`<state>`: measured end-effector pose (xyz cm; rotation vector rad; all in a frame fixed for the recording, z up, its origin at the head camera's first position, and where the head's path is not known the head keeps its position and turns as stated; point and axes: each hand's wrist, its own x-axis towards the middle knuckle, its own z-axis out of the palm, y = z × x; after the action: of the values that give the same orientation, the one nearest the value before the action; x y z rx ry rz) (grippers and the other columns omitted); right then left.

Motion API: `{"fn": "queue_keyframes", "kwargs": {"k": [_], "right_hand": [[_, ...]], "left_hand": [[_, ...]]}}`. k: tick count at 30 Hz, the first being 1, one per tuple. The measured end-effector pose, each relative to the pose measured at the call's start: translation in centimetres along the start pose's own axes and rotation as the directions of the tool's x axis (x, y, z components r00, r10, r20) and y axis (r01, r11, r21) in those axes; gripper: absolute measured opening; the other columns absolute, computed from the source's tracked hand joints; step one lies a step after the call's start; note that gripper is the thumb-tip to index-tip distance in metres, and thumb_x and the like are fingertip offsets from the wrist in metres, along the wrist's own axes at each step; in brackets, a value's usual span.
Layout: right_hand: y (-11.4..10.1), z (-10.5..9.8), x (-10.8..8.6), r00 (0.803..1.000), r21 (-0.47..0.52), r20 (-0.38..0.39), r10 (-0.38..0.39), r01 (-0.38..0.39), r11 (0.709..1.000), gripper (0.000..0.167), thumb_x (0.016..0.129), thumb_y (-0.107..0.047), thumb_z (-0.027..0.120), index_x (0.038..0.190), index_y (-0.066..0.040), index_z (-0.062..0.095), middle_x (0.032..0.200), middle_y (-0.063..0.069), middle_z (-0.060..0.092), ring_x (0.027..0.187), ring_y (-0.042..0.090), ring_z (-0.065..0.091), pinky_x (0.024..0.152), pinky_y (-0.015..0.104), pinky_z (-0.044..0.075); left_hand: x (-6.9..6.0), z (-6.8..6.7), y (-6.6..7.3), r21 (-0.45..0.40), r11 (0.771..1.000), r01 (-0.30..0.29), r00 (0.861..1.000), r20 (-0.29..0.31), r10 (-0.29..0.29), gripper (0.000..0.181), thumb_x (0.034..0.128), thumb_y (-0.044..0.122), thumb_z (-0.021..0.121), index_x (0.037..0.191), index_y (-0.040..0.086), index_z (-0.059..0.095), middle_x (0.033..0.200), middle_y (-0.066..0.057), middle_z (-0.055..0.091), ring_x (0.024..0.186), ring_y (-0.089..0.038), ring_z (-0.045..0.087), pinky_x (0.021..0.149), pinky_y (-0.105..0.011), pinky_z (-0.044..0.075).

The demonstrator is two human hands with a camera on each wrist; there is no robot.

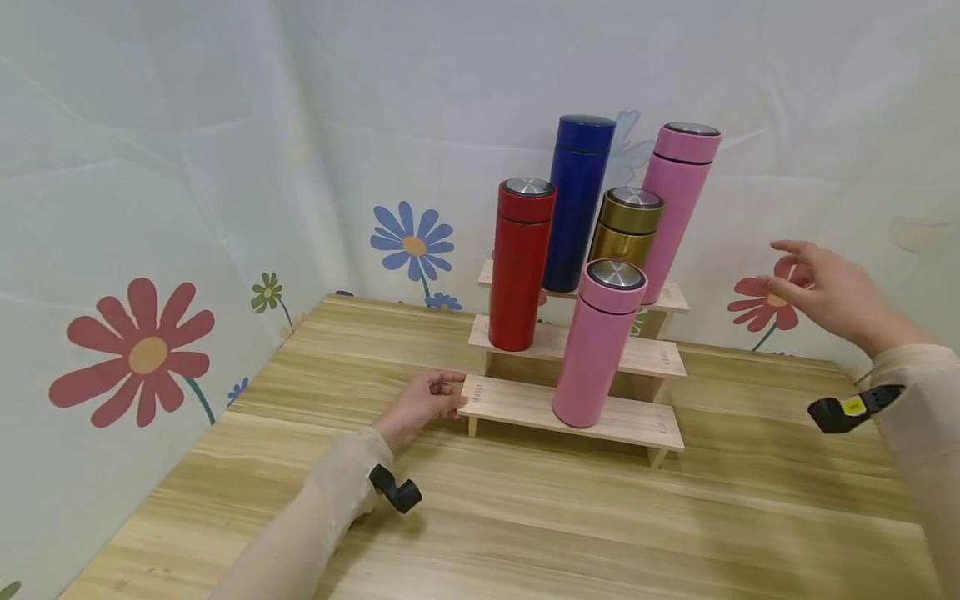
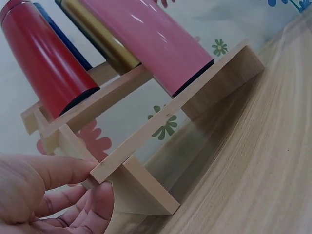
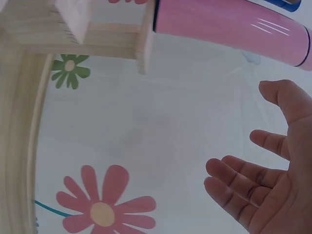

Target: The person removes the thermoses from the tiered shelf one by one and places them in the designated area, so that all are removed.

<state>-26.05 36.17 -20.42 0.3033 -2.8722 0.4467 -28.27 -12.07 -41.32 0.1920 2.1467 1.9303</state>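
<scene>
**Left hand (image 1: pixel 426 404) pinched three-tier wooden stand (image 1: pixel 517 398) while right hand (image 1: pixel 840 292) hung in the air**

The stand rested on the wood-grain bench (image 1: pixel 525 517), carrying five vacuum flasks, all upright. The left hand's grip was narrow, thumb and fingers closed about the left end of the lowest tier. The right hand's grip was wide, the thumb apart from its loosely bent fingers; it hovered to the right of the stand, apart from the rear pink flask (image 1: pixel 678 183).

That flask stood at the right of the top tier, the blue flask (image 1: pixel 577 208) at its left. The middle tier held the red flask (image 1: pixel 519 275) on the left and the gold flask (image 1: pixel 628 221) farther right, partly hidden behind the front pink flask (image 1: pixel 596 358), which stood on the lowest tier. A pale backdrop (image 1: pixel 487 50) printed with flowers hung behind.
</scene>
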Motion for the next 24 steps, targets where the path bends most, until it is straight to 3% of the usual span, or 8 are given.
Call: {"fn": "queue_keyframes", "kwargs": {"k": [8,10,13,15,17,22,24], "right_hand": [[-1.7,-3.3,2.4,0.997,0.074,-0.003,0.071,-0.071,0.995,0.073,0.099,-0.047,0.041,0.153,-0.006,0.015,0.142,0.036,0.034,0.119,0.054,0.04,0.093,0.074,0.033],[-2.1,-4.0,3.0,0.997,0.094,-0.007,0.071,-0.07,0.993,0.073,0.099,-0.047,0.041,0.154,-0.007,0.015,0.142,0.035,0.037,0.107,0.037,0.056,0.091,0.07,0.037],[-2.9,-5.0,3.9,0.998,0.124,-0.018,0.059,-0.057,0.991,0.072,0.099,-0.046,0.042,0.154,-0.008,0.015,0.138,0.035,0.043,0.077,0.004,0.06,0.08,0.042,0.052],[-3.4,-5.4,4.5,0.998,0.144,-0.024,0.049,-0.046,0.988,0.071,0.099,-0.046,0.042,0.154,-0.008,0.016,0.135,0.036,0.045,0.066,-0.013,0.049,0.068,0.023,0.048],[-4.0,-5.8,5.0,0.999,0.168,-0.024,0.043,-0.038,0.985,0.071,0.099,-0.046,0.042,0.154,-0.009,0.015,0.135,0.036,0.045,0.065,-0.016,0.049,0.061,0.013,0.038],[-5.3,-6.2,6.2,0.999,0.202,-0.012,0.031,-0.028,0.979,0.072,0.099,-0.048,0.042,0.155,-0.012,0.013,0.14,0.033,0.042,0.068,-0.016,0.05,0.065,0.015,0.037],[-5.8,-6.0,6.7,1.0,0.214,-0.012,0.024,-0.021,0.977,0.073,0.098,-0.048,0.042,0.155,-0.012,0.013,0.141,0.032,0.042,0.069,-0.016,0.05,0.069,0.017,0.043]], "left_hand": [[0.1,0.1,-0.1,-0.017,1.0,0.007,1.0,-0.001,-0.007,0.044,0.0881,-0.006,0.061,0.131,-0.006,0.049,0.094,-0.007,0.056,0.075,-0.013,0.055,0.068,-0.025,0.054],[0.1,0.1,-0.1,-0.016,1.0,0.005,1.0,-0.001,-0.005,0.044,0.0883,-0.006,0.061,0.131,-0.006,0.049,0.094,-0.007,0.056,0.075,-0.013,0.055,0.068,-0.025,0.053],[0.1,0.1,-0.2,-0.019,1.0,0.012,1.0,-0.008,-0.012,0.044,0.0882,-0.006,0.061,0.13,-0.005,0.05,0.093,-0.007,0.057,0.074,-0.013,0.055,0.067,-0.024,0.053],[0.2,0.1,-0.3,-0.011,1.0,0.005,1.0,-0.002,-0.005,0.044,0.0886,-0.006,0.061,0.131,-0.006,0.049,0.093,-0.006,0.057,0.074,-0.012,0.055,0.067,-0.024,0.052],[0.2,0.1,-0.3,-0.013,1.0,0.004,1.0,0.001,-0.004,0.044,0.0889,-0.005,0.061,0.131,-0.006,0.049,0.093,-0.005,0.056,0.074,-0.012,0.055,0.067,-0.024,0.052],[0.3,-0.1,-0.4,-0.008,1.0,-0.018,1.0,0.015,0.018,0.044,0.0897,-0.003,0.061,0.132,-0.007,0.048,0.094,-0.006,0.056,0.075,-0.011,0.054,0.068,-0.024,0.052],[0.3,-0.1,-0.5,-0.01,1.0,-0.021,1.0,0.016,0.021,0.044,0.0897,-0.003,0.061,0.132,-0.007,0.047,0.094,-0.006,0.056,0.075,-0.011,0.054,0.068,-0.024,0.052]]}}
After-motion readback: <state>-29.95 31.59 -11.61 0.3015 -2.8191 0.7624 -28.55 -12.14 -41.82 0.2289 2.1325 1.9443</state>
